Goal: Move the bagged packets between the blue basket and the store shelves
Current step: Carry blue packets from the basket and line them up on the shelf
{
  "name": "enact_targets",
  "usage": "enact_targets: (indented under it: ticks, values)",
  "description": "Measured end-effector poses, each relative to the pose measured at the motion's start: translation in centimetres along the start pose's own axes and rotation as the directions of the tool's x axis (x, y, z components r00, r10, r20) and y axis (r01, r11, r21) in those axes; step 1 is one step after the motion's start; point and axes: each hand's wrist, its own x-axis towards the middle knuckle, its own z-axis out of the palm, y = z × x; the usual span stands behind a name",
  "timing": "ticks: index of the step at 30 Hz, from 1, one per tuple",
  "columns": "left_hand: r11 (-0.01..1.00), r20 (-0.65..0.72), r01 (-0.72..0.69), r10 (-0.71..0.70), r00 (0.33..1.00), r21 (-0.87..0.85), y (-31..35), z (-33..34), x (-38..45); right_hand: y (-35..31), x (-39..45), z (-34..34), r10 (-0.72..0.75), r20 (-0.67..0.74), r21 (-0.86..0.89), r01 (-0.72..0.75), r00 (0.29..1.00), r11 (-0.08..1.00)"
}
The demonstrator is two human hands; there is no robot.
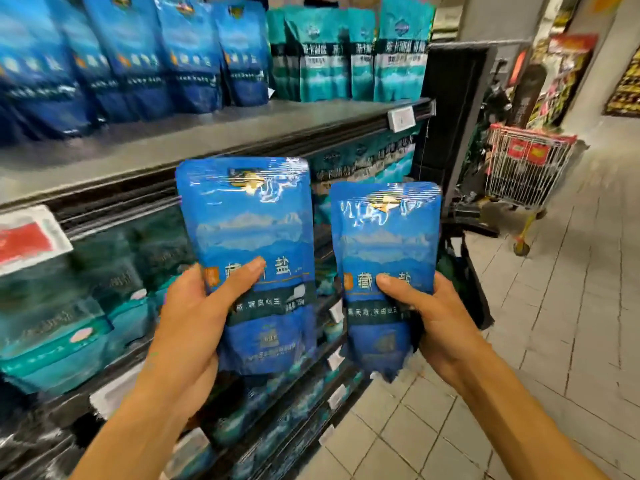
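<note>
My left hand (188,323) grips a blue bagged packet (249,223) upright, thumb across its front. My right hand (440,317) grips a second, slightly smaller-looking blue packet (386,237) the same way. Both packets are held side by side in front of the store shelves (173,147). On the upper shelf stand rows of matching blue packets (138,53) at the left and teal packets (346,53) at the right. The blue basket is not in view.
Lower shelves hold teal packets (62,327) behind price tags (401,118). A red and white label (27,237) hangs at the left. To the right lies a tiled aisle floor (554,306) with a wire shopping cart (526,168) and a dark shelf end panel (450,116).
</note>
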Motion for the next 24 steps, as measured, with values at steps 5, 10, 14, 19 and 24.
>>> enact_targets:
  ticks: [5, 10, 14, 19, 24]
  values:
    - [0.982, -0.048, -0.170, 0.174, 0.984, 0.078, 6.3, 1.7, 4.7, -4.4, 9.8, 3.2, -0.101, 0.190, 0.108, 0.082, 0.976, 0.991]
    - [0.892, -0.209, -0.222, 0.322, 0.923, 0.394, 11.9, 1.8, 11.0, -10.1, 19.1, 7.2, -0.164, 0.415, 0.231, 0.071, 0.895, 0.970]
    - [0.891, -0.278, -0.224, 0.348, 0.895, 0.394, 15.6, 0.9, 16.3, -13.8, 26.6, 10.8, -0.176, 0.520, 0.217, 0.070, 0.836, 0.974]
    - [0.941, -0.434, -0.206, 0.309, 0.846, 0.268, 17.9, -0.5, 21.2, -15.7, 34.6, 16.5, -0.126, 0.651, 0.157, 0.029, 0.749, 0.987]
    - [0.969, -0.566, -0.107, 0.219, 0.795, 0.225, 16.8, -4.1, 26.6, -13.6, 40.1, 22.3, -0.042, 0.695, 0.011, 0.047, 0.718, 0.999]
